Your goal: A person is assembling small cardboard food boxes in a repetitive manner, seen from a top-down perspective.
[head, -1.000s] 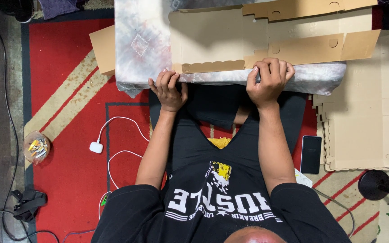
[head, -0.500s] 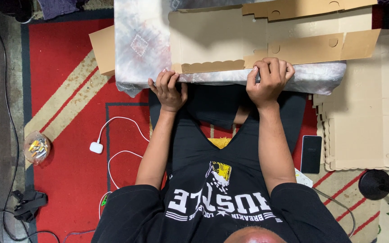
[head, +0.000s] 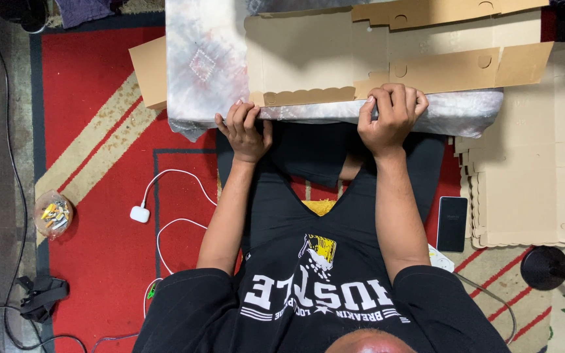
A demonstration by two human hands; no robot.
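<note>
A flat brown cardboard box blank [head: 308, 59] with a scalloped near edge lies on a low table covered with a grey patterned cloth [head: 204, 72]. My left hand [head: 244, 131] rests at the table's near edge, fingertips touching the scalloped edge of the cardboard. My right hand [head: 392, 114] presses down on a long folded cardboard flap [head: 452, 68] with round holes, fingers curled over its near end. I sit cross-legged on the floor with my legs under the table.
A stack of flat cardboard blanks [head: 531, 176] lies on the floor at right, with a black phone [head: 452, 223] beside it. A white charger and cable [head: 140, 214] lie on the red rug [head: 93, 131]. A small bag of bits [head: 53, 214] is at left.
</note>
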